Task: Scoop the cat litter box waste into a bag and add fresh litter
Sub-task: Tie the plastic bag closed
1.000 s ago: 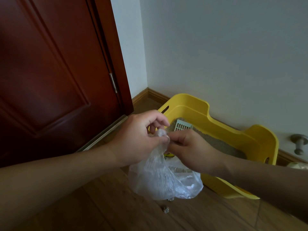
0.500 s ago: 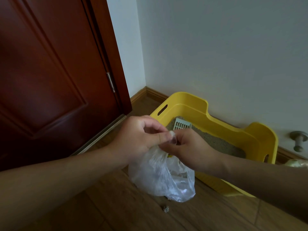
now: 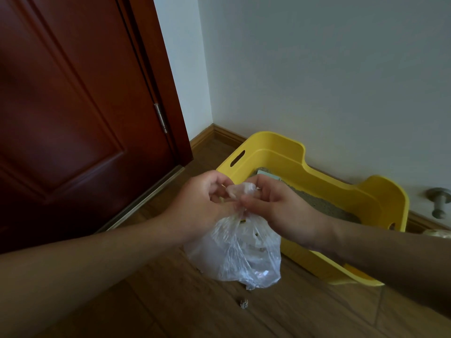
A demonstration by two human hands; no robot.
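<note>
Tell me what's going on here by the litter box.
A person's left hand and right hand pinch the gathered neck of a clear plastic bag, seemingly closing it. The bag is in front of the yellow litter box, which holds grey litter. A small clump lies on the wooden floor.

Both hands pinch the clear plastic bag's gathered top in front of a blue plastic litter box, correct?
Wrong colour: the head view shows a yellow plastic litter box. The left hand and right hand do pinch the clear plastic bag at its top.
</note>
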